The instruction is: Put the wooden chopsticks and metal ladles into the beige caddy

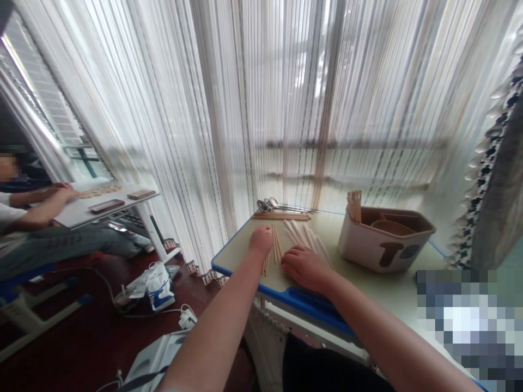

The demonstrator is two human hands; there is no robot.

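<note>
Several light wooden chopsticks [277,245] lie in loose groups on the pale table [235,251]. My left hand [261,240] is closed at the left group, with thin chopsticks [266,265] showing just below its fingers. My right hand [304,265] rests palm down, fingers loosely bent and a little apart, beside another spread of chopsticks [300,234]. Whatever lies under its palm is hidden. Beyond both hands, a row of darker chopsticks [281,216] lies sideways, with metal spoons and slotted ladles [267,204] behind it.
A cutlery caddy [363,245] holding upright chopsticks [354,206] stands right. Sheer curtains [286,109] hang behind the table. At left, another person's hands [61,190] are over a second table [81,212]. White bags [157,283] and cables [143,314] lie on the floor.
</note>
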